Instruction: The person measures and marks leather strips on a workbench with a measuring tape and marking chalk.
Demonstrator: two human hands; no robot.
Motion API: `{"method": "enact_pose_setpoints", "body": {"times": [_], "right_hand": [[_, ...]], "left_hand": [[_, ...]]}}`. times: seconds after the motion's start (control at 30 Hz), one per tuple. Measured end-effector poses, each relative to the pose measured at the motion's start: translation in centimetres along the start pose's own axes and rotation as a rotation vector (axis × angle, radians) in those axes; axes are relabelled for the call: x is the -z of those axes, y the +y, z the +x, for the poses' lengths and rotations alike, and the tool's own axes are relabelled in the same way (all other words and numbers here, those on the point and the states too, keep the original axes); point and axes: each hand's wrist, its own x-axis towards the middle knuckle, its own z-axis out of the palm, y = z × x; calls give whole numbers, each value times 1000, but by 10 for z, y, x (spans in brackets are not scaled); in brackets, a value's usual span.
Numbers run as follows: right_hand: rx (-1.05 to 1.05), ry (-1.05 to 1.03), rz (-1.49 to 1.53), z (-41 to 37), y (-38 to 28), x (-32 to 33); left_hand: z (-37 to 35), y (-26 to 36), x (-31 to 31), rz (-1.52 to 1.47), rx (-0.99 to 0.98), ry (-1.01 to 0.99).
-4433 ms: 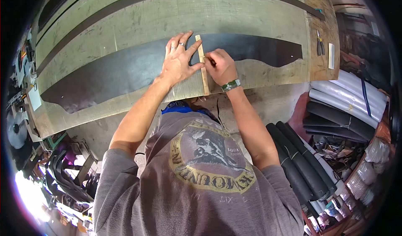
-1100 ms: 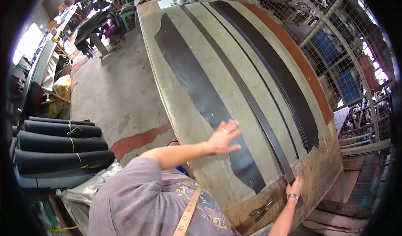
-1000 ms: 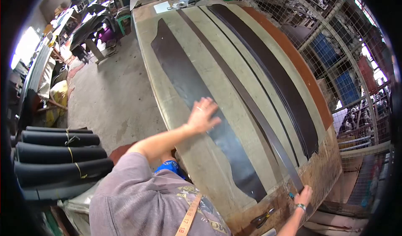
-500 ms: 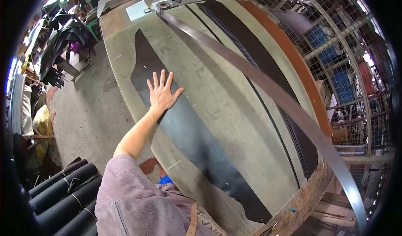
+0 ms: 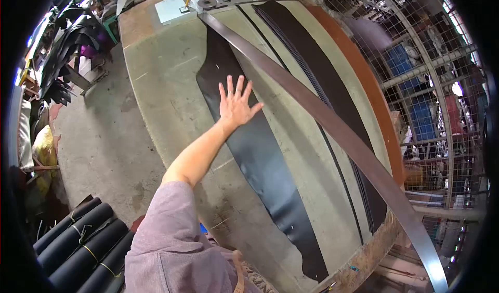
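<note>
One left hand of mine shows; its five fingers are spread wide and straight, laid flat on the one dark panel and gripping nothing. My right hand is out of view, so I cannot tell how its fingers are or what they hold. The panel lies on the table under my fingers, running beyond them and back toward me, with two pale marks, one on either side of my fingers.

To the right of my fingers one long strip slants over the table and runs off the bottom edge of my view. Further right come one thin strip, one stack of dark pieces, too tight for me to count, and one orange sheet. Well beyond my fingertips sit one white paper and one small roll. Down to the left, off the table, I count four black rolls.

Half a second ago the panel's far end lay further left; it has swung nearer the long strip, my fingers going with it. Earlier that strip lay along the table.
</note>
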Motion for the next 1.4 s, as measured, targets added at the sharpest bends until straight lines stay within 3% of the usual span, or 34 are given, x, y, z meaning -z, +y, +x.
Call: {"method": "enact_pose_setpoints", "body": {"times": [0.13,0.2,0.3,0.33,0.37,0.4,0.47,0.53,0.57,0.63,0.77,0.87,0.93,1.0,1.13,1.23,1.3,1.4], "right_hand": [[-2,-22,24,5,-1,-19],[-9,-67,43,-17,14,-35],[-22,-174,87,-56,28,-64],[-30,-217,103,-71,29,-82],[-41,-245,119,-85,23,-101],[-53,-291,120,-109,24,-115],[-81,-313,131,-152,19,-137],[-87,-294,167,-188,11,-158],[-88,-277,192,-200,5,-171],[-71,-238,255,-221,-19,-192],[21,-169,381,-251,-87,-225],[-64,-94,441,-269,-138,-253],[58,-14,250,-261,-186,-246],[-34,-2,465,-286,-177,-299],[-73,-63,478,-308,-229,-342],[-203,-145,599,-345,-278,-385],[-245,-212,709,-375,-312,-419],[-271,-295,838,-416,-358,-464]], "left_hand": [[46,-10,-13,71,22,-50],[77,-8,6,266,47,-246],[87,2,18,352,-18,-376],[82,21,34,251,-86,-584],[61,31,1,279,-125,-437],[26,46,-25,231,-341,-246],[-80,147,19,-122,-800,-188],[-197,222,75,-239,-969,-522],[-250,236,71,-300,-1071,-486],[-305,273,61,-285,-1116,-526],[-301,325,45,-157,-1019,-441],[-285,345,19,-140,-1016,-407],[-280,359,6,-94,-1007,-395],[-272,369,0,-38,-966,-413],[-260,397,29,76,-782,-781],[-286,376,32,-70,-862,-776],[-309,375,65,-309,-1123,-524],[-343,365,80,-583,-1101,-744]]}}
